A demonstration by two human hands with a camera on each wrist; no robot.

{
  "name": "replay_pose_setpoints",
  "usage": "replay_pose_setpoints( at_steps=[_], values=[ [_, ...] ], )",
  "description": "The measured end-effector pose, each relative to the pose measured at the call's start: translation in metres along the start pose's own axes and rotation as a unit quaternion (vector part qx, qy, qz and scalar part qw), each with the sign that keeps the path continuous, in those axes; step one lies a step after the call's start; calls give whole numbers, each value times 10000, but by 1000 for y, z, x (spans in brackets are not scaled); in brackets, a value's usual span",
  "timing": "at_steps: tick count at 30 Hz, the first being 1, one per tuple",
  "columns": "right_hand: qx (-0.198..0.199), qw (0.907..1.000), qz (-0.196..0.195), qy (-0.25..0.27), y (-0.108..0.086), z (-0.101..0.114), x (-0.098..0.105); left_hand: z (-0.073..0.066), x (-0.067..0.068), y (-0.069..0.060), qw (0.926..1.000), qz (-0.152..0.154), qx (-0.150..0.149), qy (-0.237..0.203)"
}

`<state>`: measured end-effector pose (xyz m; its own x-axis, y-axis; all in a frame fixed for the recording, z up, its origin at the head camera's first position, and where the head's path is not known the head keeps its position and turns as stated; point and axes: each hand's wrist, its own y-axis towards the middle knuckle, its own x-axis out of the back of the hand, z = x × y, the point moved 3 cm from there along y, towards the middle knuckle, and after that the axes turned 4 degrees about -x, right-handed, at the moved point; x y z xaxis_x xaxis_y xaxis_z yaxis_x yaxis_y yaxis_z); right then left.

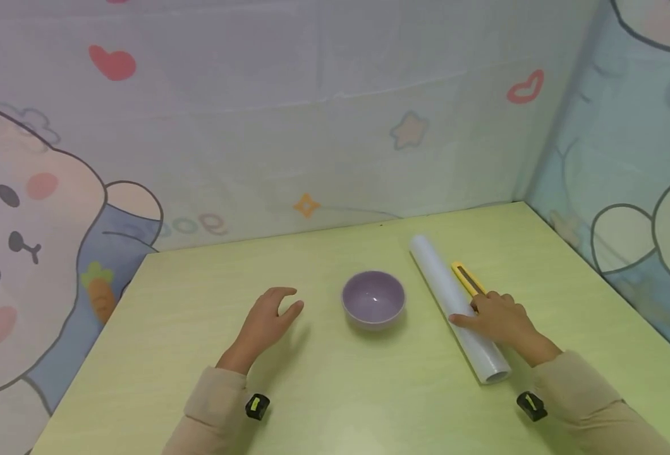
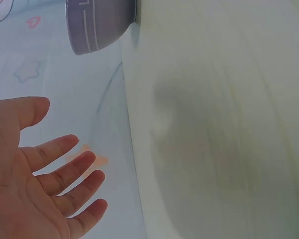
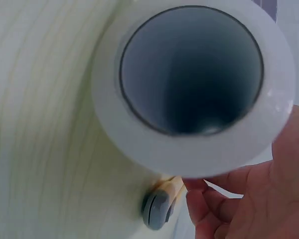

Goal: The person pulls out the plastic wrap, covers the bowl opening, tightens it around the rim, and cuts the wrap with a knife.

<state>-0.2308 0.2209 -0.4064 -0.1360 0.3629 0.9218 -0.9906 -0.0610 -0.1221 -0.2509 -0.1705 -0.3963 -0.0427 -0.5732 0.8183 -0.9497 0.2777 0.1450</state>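
Note:
A roll of plastic wrap (image 1: 440,278) lies slantwise on the table, its hollow core (image 3: 189,74) facing the right wrist camera. My right hand (image 1: 497,318) grips the roll from above, the thumb across its top and the fingers curled on its right side. Beside those fingers lies a yellow utility knife (image 1: 468,278), partly hidden under the hand; its grey end (image 3: 158,209) shows in the right wrist view. My left hand (image 1: 263,321) hovers above the table with fingers spread and relaxed, touching nothing. The purple bowl (image 1: 373,300) stands upright between the hands.
The pale yellow-green table (image 1: 335,392) meets a printed cloth backdrop (image 1: 244,139) at the back. Another printed cloth (image 1: 642,158) hangs along the right edge. Each wrist carries a small black device, one at the left sleeve (image 1: 215,392).

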Motion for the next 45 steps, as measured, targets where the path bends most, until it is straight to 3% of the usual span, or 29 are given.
replay_pose_setpoints(
  at_steps=[7, 16, 30, 39, 45],
  values=[
    [-111, 9998, 129, 129, -1, 13, -1, 7, -6, -2, 9997, 65, 44, -224],
    [-148, 9996, 217, -45, 16, 19, -5, 7, -7, -6, 9997, 123, 73, -173],
    [295, 9993, 136, -198, 57, 43, -6, 10, 5, -1, 9987, 317, -98, 392],
    [603, 9975, 143, -336, 85, 67, -8, 5, 18, 15, 9950, 322, -280, 899],
    [723, 9968, 175, -295, 96, 75, -15, 3, 16, 21, 9893, 217, -550, 1337]
  ],
)
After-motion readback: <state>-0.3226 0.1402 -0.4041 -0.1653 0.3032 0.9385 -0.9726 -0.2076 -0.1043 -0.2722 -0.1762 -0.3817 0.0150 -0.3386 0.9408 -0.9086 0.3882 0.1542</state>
